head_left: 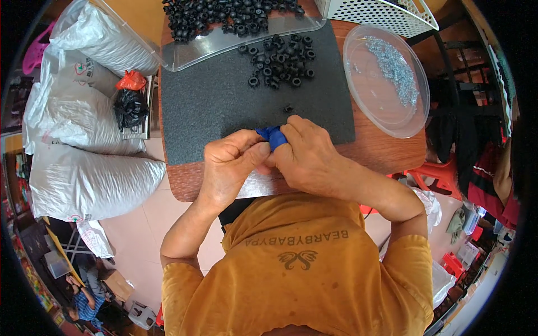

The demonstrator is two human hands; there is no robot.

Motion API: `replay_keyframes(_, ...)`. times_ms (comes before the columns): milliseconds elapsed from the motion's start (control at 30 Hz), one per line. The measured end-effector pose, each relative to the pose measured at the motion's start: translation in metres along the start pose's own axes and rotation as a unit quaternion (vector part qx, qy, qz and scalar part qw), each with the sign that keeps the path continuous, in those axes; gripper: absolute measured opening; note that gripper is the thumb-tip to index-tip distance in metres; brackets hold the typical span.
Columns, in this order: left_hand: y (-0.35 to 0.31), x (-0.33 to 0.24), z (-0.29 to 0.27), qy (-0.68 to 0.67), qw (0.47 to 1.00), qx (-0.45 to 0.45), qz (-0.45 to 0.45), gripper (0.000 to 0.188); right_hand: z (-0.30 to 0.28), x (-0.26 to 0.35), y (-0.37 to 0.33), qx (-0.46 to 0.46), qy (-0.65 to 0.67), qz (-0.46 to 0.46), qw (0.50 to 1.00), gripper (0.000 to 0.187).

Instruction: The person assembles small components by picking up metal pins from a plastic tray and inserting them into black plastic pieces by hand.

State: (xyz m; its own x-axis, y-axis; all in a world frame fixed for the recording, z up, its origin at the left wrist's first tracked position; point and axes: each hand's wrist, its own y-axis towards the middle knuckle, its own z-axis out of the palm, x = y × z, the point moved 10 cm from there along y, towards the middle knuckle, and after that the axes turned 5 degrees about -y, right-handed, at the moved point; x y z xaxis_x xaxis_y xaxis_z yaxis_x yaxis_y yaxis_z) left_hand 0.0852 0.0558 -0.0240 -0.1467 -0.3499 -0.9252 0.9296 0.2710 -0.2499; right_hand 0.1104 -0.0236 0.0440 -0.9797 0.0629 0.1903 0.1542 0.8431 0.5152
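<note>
Both hands meet over the near edge of a dark grey mat (207,106). My left hand (235,162) is closed, its thumb and fingers pinched together. Against it, my right hand (308,154) is closed too, with blue wrapping (274,138) around its fingers. Whatever lies between the fingertips is hidden. Just beyond the right knuckles sits one small black part (288,108). Farther back on the mat is a loose pile of small black hollow parts (280,59). To the right, a round clear plastic dish (372,115) holds many tiny silvery-blue pieces (395,70).
At the back, a clear plastic bin (246,42) holds many more black parts. A white perforated basket (381,14) stands at the back right. Full white sacks (95,182) are stacked left of the wooden table (386,154). Red stools (437,176) stand on the right; other people are at the sides.
</note>
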Motion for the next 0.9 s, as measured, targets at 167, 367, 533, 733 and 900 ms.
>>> replay_keyframes(167,0.001,0.002,-0.001,0.009,1.000,-0.005,-0.012,0.006,0.003,-0.001,0.001,0.010,0.012,0.009,1.000,0.020)
replay_keyframes(367,-0.001,0.013,-0.011,-0.103,0.991,-0.086,-0.027,0.004,-0.004,-0.017,0.003,-0.017,0.070,0.086,0.994,0.028)
replay_keyframes(533,0.001,0.008,-0.011,-0.105,0.991,-0.081,0.015,0.004,0.001,-0.013,0.005,-0.012,0.081,0.071,0.994,0.027)
replay_keyframes(733,0.002,0.018,-0.010,-0.158,0.981,-0.103,-0.049,0.003,0.008,-0.020,0.005,-0.001,0.088,0.099,0.991,0.024)
replay_keyframes(900,-0.001,0.020,-0.012,-0.160,0.981,-0.101,-0.047,0.004,0.015,-0.020,0.002,0.022,0.107,0.111,0.988,0.027)
